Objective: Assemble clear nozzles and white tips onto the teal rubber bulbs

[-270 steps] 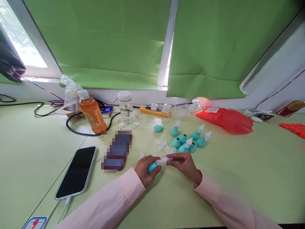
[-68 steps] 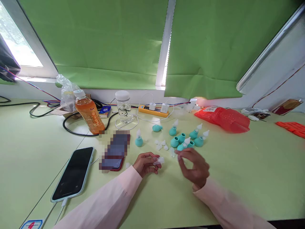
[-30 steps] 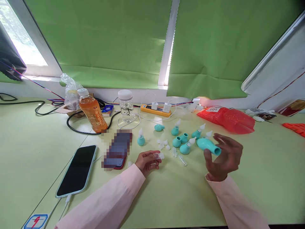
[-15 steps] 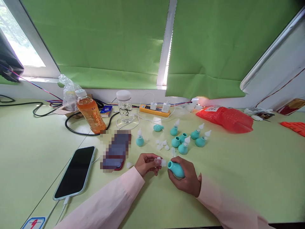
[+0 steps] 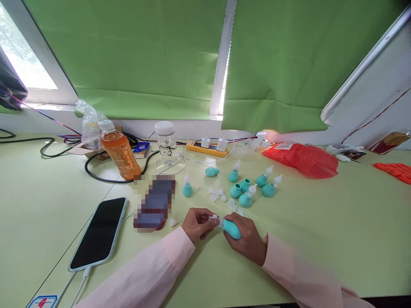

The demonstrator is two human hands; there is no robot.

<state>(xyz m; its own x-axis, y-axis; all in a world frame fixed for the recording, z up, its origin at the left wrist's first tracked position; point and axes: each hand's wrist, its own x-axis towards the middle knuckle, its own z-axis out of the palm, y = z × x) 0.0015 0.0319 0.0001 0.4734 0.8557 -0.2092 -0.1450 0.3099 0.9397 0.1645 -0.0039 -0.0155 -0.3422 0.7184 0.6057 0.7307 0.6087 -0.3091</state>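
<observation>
My left hand (image 5: 199, 225) pinches a small clear plastic connector (image 5: 220, 222) between thumb and fingers. My right hand (image 5: 246, 238) is wrapped round a teal rubber bulb (image 5: 232, 230), which lies tilted with its mouth towards the left. The connector's end meets the bulb's mouth; how deep it sits I cannot tell. Just beyond my right hand lie clear plastic connectors (image 5: 233, 205). Farther back are loose white tips (image 5: 218, 194), two open teal bulbs (image 5: 235, 191) and several bulbs with clear necks and white tips (image 5: 246, 199). One white tip (image 5: 174, 222) lies left of my left hand.
A phone with a cable (image 5: 99, 233) and a blurred dark red device (image 5: 156, 203) lie at left. Behind stand an orange drink bottle (image 5: 121, 154) and a clear jar (image 5: 167, 147). A yellow power strip (image 5: 207, 148) and a red plastic bag (image 5: 302, 159) lie along the back.
The bulb and the connector, apart before, now touch end to end. My right hand has moved slightly left and turned the bulb's mouth against the connector.
</observation>
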